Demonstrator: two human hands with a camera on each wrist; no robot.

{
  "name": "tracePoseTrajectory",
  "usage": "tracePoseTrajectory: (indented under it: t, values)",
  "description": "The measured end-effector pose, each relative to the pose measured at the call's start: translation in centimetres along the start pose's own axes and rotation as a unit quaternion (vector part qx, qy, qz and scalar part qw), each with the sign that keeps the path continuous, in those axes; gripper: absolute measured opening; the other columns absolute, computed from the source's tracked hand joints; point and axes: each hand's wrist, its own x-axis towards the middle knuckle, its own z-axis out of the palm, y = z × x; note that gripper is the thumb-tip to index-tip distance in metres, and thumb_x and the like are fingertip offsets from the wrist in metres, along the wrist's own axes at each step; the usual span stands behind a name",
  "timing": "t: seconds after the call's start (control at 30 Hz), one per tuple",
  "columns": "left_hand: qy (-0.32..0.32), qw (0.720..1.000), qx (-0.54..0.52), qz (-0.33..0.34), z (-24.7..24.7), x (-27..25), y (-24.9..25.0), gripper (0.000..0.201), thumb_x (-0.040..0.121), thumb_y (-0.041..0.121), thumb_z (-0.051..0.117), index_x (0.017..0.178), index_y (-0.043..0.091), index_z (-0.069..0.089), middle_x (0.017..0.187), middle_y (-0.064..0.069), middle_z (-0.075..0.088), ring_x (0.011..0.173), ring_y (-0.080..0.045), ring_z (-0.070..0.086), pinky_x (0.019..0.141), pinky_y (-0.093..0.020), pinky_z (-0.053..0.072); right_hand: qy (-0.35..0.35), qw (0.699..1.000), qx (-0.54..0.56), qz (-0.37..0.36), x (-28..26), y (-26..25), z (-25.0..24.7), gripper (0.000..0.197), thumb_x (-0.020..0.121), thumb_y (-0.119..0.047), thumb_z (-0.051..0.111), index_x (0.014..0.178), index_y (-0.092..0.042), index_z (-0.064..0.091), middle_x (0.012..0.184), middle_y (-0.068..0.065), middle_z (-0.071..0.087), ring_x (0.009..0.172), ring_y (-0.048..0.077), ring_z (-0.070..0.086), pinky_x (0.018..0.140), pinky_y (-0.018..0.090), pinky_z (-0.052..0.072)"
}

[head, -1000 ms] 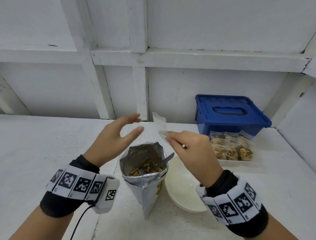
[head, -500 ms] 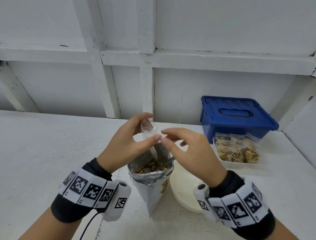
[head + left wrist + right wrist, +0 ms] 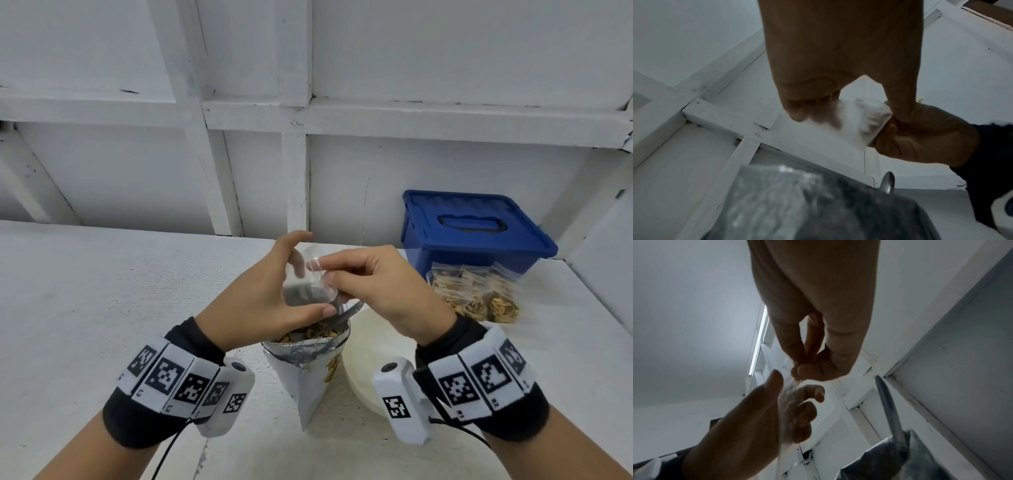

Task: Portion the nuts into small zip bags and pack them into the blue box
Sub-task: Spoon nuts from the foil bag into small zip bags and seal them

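A: Where's the zip bag [image 3: 306, 284]?
B: Held up over the nut pouch [image 3: 308, 363], between both hands. Left hand [image 3: 263, 298] curls round it, thumb underneath, fingers behind. Right hand [image 3: 376, 291] pinches its edge between thumb and fingertips.
A: Which way does it point?
B: Long axis roughly upright, leaning a bit; it's clear and blurred, so I can't tell where the mouth is.
A: Anything around it?
B: A spoon [image 3: 342, 313] sticks out of the pouch just below the right fingers. Right of that a white bowl [image 3: 363, 370], then filled bags [image 3: 476, 296] leaning in front of the closed blue box [image 3: 472, 229].
A: Surface?
B: White table [image 3: 85, 308], white panelled wall [image 3: 411, 164] behind.
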Motion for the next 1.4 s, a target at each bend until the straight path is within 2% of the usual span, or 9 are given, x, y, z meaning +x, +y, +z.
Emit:
tracePoseTrajectory:
  t: [0.17, 0.3, 0.5, 0.63, 0.73, 0.9, 1.13, 1.27, 1.4]
  values:
    - [0.006, 0.993, 0.117, 0.001, 0.1, -0.5, -0.4, 0.079, 0.056, 0.078, 0.049, 0.119, 0.034, 0.030, 0.092, 0.021, 0.044, 0.081, 0.002, 0.050, 0.059, -0.012, 0.039, -0.003, 0.987, -0.156, -0.037, -0.4, 0.1, 0.7, 0.029, 0.086, -0.004, 0.054, 0.106, -0.019, 0.070, 0.081, -0.015, 0.065, 0.069, 0.000, 0.059, 0.066, 0.013, 0.047]
    - [0.035, 0.993, 0.112, 0.009, 0.2, -0.8, -0.4, 0.059, 0.061, 0.075, 0.050, 0.106, 0.041, 0.036, 0.093, 0.021, 0.049, 0.084, 0.000, 0.051, 0.063, -0.019, 0.045, -0.003, 0.988, -0.146, -0.039, -0.6, 0.2, 0.9, 0.030, 0.087, -0.007, 0.055, 0.106, -0.024, 0.070, 0.082, -0.015, 0.067, 0.068, 0.003, 0.060, 0.067, 0.017, 0.050]
    - [0.042, 0.997, 0.054, -0.026, -0.7, -1.6, -1.9, 0.052, 0.066, 0.069, 0.050, 0.105, 0.036, 0.045, 0.095, 0.022, 0.054, 0.085, -0.003, 0.051, 0.065, -0.014, 0.039, 0.092, 0.957, -0.257, -0.095, -1.6, 0.8, -0.8, 0.024, 0.089, -0.029, 0.056, 0.112, -0.027, 0.064, 0.096, -0.014, 0.059, 0.083, -0.002, 0.055, 0.070, 0.003, 0.038]
    - [0.031, 0.996, 0.035, -0.079, -0.9, -2.4, -3.9, 0.059, 0.060, 0.076, 0.047, 0.103, 0.037, 0.048, 0.098, 0.025, 0.055, 0.091, 0.003, 0.051, 0.065, -0.010, 0.038, 0.042, 0.941, -0.334, 0.025, -2.4, 2.4, -1.7, 0.035, 0.081, -0.050, 0.058, 0.110, -0.034, 0.049, 0.091, -0.012, 0.053, 0.078, -0.002, 0.049, 0.062, 0.010, 0.038]
    - [0.013, 0.994, 0.018, -0.104, -0.7, -2.6, -4.6, 0.051, 0.058, 0.075, 0.047, 0.098, 0.044, 0.047, 0.099, 0.026, 0.056, 0.089, 0.006, 0.052, 0.064, -0.008, 0.037, 0.031, 0.952, -0.300, 0.044, -2.7, 4.3, -1.1, 0.022, 0.082, -0.040, 0.064, 0.099, -0.028, 0.058, 0.080, -0.012, 0.059, 0.072, 0.001, 0.054, 0.063, 0.013, 0.040]
    - [-0.013, 0.993, -0.021, -0.112, -0.3, -2.7, -4.8, 0.044, 0.059, 0.071, 0.051, 0.095, 0.045, 0.052, 0.097, 0.025, 0.061, 0.091, 0.007, 0.054, 0.066, -0.008, 0.038, 0.092, 0.957, -0.269, -0.050, -2.6, 5.0, 0.4, 0.012, 0.092, -0.018, 0.053, 0.096, -0.016, 0.064, 0.081, -0.010, 0.061, 0.074, 0.000, 0.057, 0.069, 0.007, 0.044]
    - [-0.011, 0.992, -0.044, -0.117, -0.1, -2.6, -4.9, 0.043, 0.058, 0.071, 0.052, 0.095, 0.048, 0.049, 0.094, 0.026, 0.061, 0.090, 0.008, 0.055, 0.064, -0.009, 0.042, 0.072, 0.901, -0.375, -0.207, -1.9, 4.9, 1.3, 0.029, 0.090, -0.025, 0.039, 0.101, -0.011, 0.063, 0.077, 0.002, 0.066, 0.066, 0.014, 0.058, 0.057, 0.026, 0.051]
    - [-0.003, 0.992, -0.053, -0.110, 0.0, -2.6, -5.0, 0.042, 0.060, 0.069, 0.052, 0.095, 0.047, 0.050, 0.093, 0.023, 0.063, 0.090, 0.007, 0.056, 0.066, -0.008, 0.043, 0.008, 0.915, -0.352, -0.196, -1.9, 5.6, 2.2, 0.022, 0.091, -0.019, 0.044, 0.097, -0.012, 0.064, 0.077, -0.001, 0.065, 0.070, 0.009, 0.054, 0.062, 0.017, 0.043]
    - [-0.008, 0.993, -0.047, -0.106, 0.0, -2.5, -5.0, 0.042, 0.060, 0.071, 0.051, 0.095, 0.048, 0.048, 0.094, 0.024, 0.061, 0.092, 0.009, 0.055, 0.068, -0.007, 0.042, 0.035, 0.942, -0.286, -0.171, -1.9, 5.3, 2.2, 0.021, 0.091, -0.019, 0.044, 0.091, -0.010, 0.064, 0.063, -0.006, 0.054, 0.061, 0.004, 0.050, 0.053, 0.009, 0.035]
